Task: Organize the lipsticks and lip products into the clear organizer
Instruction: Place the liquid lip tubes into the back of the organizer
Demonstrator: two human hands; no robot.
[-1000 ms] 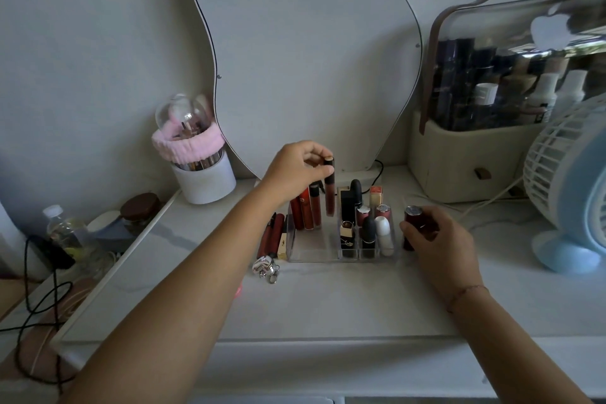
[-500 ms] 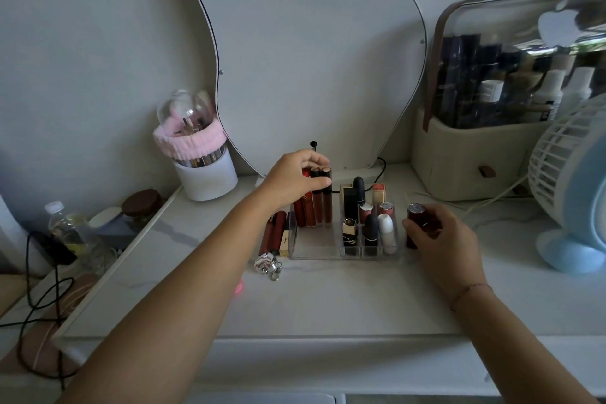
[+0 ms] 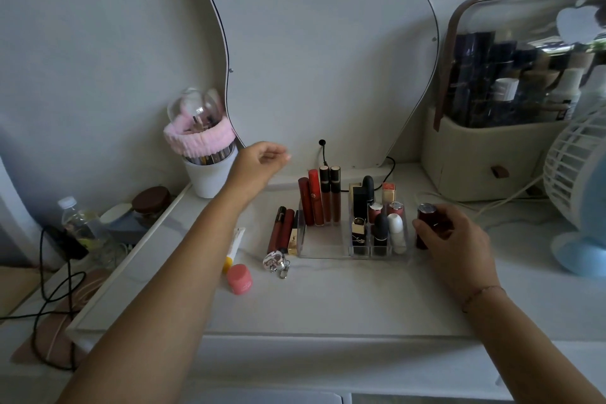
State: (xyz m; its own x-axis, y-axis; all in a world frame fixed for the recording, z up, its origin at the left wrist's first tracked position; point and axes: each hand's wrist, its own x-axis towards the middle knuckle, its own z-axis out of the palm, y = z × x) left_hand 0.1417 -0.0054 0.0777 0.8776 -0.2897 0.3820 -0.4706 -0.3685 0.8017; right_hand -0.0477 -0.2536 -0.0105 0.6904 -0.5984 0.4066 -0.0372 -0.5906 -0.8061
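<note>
The clear organizer stands mid-table. Several tall lip gloss tubes stand upright in its back left corner, and several lipsticks fill the small slots on its right. My left hand hovers above and left of the tubes, holding nothing, fingers loosely curled. My right hand grips a dark red lipstick standing just right of the organizer. Two dark red tubes and a gold-cased lipstick lie against the organizer's left side. A pink lip balm jar and a white tube with a yellow cap lie further left.
A silver heart keyring lies by the organizer's front left corner. Behind are a wavy mirror, a white brush cup with a pink band, a beige cosmetics case and a blue-and-white fan at right. Cables hang off the left.
My left hand set the dark gloss tube into the organizer's back left corner, let go and lifted away up and to the left. My right hand stayed on the dark red lipstick.
</note>
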